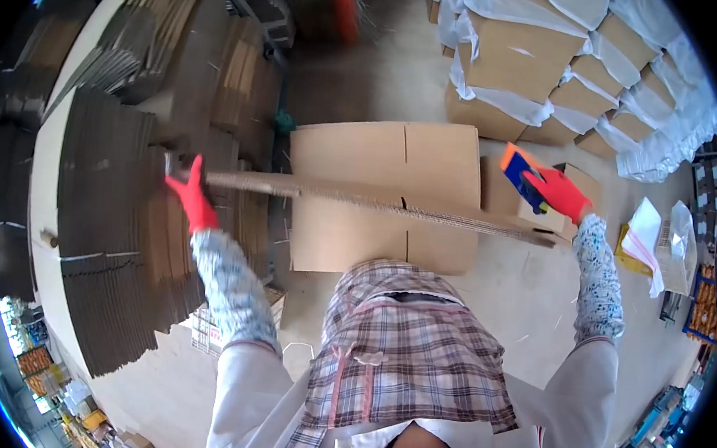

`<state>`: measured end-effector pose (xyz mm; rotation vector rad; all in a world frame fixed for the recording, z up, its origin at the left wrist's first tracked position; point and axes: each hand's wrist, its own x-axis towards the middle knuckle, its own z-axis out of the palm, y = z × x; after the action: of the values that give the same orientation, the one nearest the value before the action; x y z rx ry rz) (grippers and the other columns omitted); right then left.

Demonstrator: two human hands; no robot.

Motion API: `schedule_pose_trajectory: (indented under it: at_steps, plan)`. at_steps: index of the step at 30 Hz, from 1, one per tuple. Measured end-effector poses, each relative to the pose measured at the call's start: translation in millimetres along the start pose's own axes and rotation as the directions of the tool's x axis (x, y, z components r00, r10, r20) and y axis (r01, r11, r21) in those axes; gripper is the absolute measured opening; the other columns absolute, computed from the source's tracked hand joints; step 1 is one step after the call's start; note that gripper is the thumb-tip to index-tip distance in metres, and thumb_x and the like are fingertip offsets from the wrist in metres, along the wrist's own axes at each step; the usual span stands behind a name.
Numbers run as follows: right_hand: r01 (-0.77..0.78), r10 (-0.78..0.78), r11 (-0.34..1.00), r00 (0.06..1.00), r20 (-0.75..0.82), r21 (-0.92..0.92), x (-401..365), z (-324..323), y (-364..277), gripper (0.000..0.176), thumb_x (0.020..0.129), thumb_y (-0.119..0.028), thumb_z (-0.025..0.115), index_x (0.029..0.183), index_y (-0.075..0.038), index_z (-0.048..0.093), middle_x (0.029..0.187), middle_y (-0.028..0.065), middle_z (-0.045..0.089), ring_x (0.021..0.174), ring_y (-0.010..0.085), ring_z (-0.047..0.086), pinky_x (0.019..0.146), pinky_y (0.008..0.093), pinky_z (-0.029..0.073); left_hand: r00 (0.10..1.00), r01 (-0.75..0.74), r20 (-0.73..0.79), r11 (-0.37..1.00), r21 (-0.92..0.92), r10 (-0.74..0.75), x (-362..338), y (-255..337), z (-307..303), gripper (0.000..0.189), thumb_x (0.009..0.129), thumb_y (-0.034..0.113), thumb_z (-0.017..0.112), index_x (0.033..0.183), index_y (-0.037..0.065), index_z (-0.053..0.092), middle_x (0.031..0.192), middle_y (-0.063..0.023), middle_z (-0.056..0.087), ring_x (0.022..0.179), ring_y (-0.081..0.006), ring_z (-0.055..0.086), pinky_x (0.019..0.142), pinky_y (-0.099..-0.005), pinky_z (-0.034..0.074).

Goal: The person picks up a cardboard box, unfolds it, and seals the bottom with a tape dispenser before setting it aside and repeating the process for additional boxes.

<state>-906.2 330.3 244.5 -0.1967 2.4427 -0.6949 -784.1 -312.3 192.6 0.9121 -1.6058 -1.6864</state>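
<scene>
My right hand (563, 194), in a red glove, is closed around a tape dispenser (526, 175) with a dark blue body and an orange front edge. To the left, my left hand (193, 199), also red-gloved, has its fingers spread. It is right at the left end of a flat cardboard carton (360, 201), which shows nearly edge-on. This carton slants across in front of me, its right end below my right hand. Under it lies a larger brown cardboard box (440, 163) with slits at its middle, partly hidden by the carton.
Tall stacks of flattened cartons (105, 200) stand along the left. Boxes with white plastic liners (516, 57) are piled at the back right. A smaller open box (582, 184) sits behind my right hand. White and yellow sheets (643, 241) lie on the right.
</scene>
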Motion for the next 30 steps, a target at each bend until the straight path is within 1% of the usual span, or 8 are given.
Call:
schedule_pose_trajectory:
  at_steps: [7,9,11,15,22,23,25,30]
  plan:
    - [0.358,-0.158,0.876,0.847,0.508,-0.324,-30.3,40.8,-145.0,0.057,0.069,-0.057,0.072,0.097,-0.008,0.064,0.077,0.0038,0.063,0.068,0.0151,0.058,0.062,0.0326,0.048,0.899,0.192,0.438,0.916,-0.353,-0.019,60.5,-40.9,18.2,0.068,0.089,0.026,0.066,0.143,0.011,0.028,0.131,-0.0054,0.045,0.115,-0.0154,0.047,0.099,-0.0315,0.037]
    - [0.153,-0.028,0.973,0.821,0.57,-0.172,-20.5,22.3,-129.6,0.06,0.069,-0.047,0.075,0.108,-0.005,0.06,0.081,0.0093,0.064,0.074,0.0173,0.061,0.066,0.0324,0.05,0.774,-0.407,0.541,0.913,0.028,0.329,52.5,-51.5,-1.2,0.063,0.091,0.024,0.063,0.142,0.01,0.03,0.13,-0.0063,0.045,0.115,-0.0155,0.047,0.1,-0.0307,0.036]
    - [-0.118,0.184,0.973,0.917,0.355,-0.199,-17.9,5.4,-114.7,0.075,0.069,-0.048,0.076,0.122,-0.001,0.05,0.095,0.0127,0.063,0.089,0.021,0.061,0.077,0.0352,0.049,0.504,-0.864,0.656,0.343,0.37,0.562,43.3,-49.4,-18.1,0.06,0.091,0.021,0.062,0.141,0.009,0.032,0.127,-0.0067,0.046,0.114,-0.0156,0.047,0.101,-0.0299,0.035]
    - [0.304,-0.599,0.699,0.743,-0.299,-0.647,-45.7,64.7,-43.3,0.045,0.083,-0.042,0.065,0.104,-0.003,0.056,0.083,0.0115,0.062,0.101,0.0284,0.055,0.095,0.0394,0.039,0.869,0.108,0.493,0.989,-0.098,-0.046,-8.6,17.8,-16.7,0.065,0.085,0.005,0.059,0.143,0.005,0.03,0.136,-0.0111,0.043,0.123,-0.0216,0.044,0.102,-0.0308,0.036]
    - [0.061,-0.137,0.981,0.89,-0.434,-0.184,-37.9,46.1,-52.8,0.039,0.09,-0.038,0.055,0.085,0.0,0.058,0.078,0.0182,0.057,0.075,0.0356,0.056,0.068,0.0425,0.043,0.214,-0.235,0.919,0.895,0.378,-0.332,-69.5,108.0,24.8,0.075,0.075,0.006,0.063,0.144,0.004,0.032,0.147,-0.0078,0.035,0.134,-0.0192,0.033,0.106,-0.0302,0.031]
    - [0.102,-0.125,0.992,0.903,-0.41,-0.077,-35.0,51.7,-58.7,0.037,0.09,-0.036,0.054,0.082,-0.001,0.059,0.078,0.0175,0.057,0.075,0.0355,0.056,0.068,0.0434,0.043,0.299,-0.515,0.9,0.74,0.433,-0.318,-62.1,86.5,26.2,0.076,0.077,0.007,0.064,0.144,0.002,0.03,0.147,-0.0109,0.035,0.135,-0.0191,0.032,0.105,-0.0297,0.032]
    - [-0.045,0.06,0.998,0.932,-0.357,0.051,-45.7,59.0,-74.8,0.038,0.091,-0.037,0.053,0.082,-0.001,0.057,0.073,0.0168,0.056,0.072,0.035,0.056,0.066,0.0435,0.043,0.661,-0.122,0.709,0.898,0.424,-0.245,-65.2,72.0,15.0,0.076,0.08,0.006,0.061,0.146,0.003,0.024,0.145,-0.0147,0.037,0.133,-0.0227,0.037,0.104,-0.0321,0.034]
    - [0.031,-0.069,0.996,0.863,-0.501,-0.084,-51.7,88.5,-75.4,0.042,0.091,-0.038,0.054,0.075,0.001,0.052,0.071,0.0168,0.056,0.069,0.0329,0.056,0.064,0.0429,0.043,0.712,-0.547,0.702,0.632,0.549,0.007,-142.1,15.8,6.3,0.073,0.085,0.005,0.055,0.146,0.001,0.016,0.135,-0.0232,0.045,0.123,-0.0326,0.048,0.098,-0.0358,0.04]
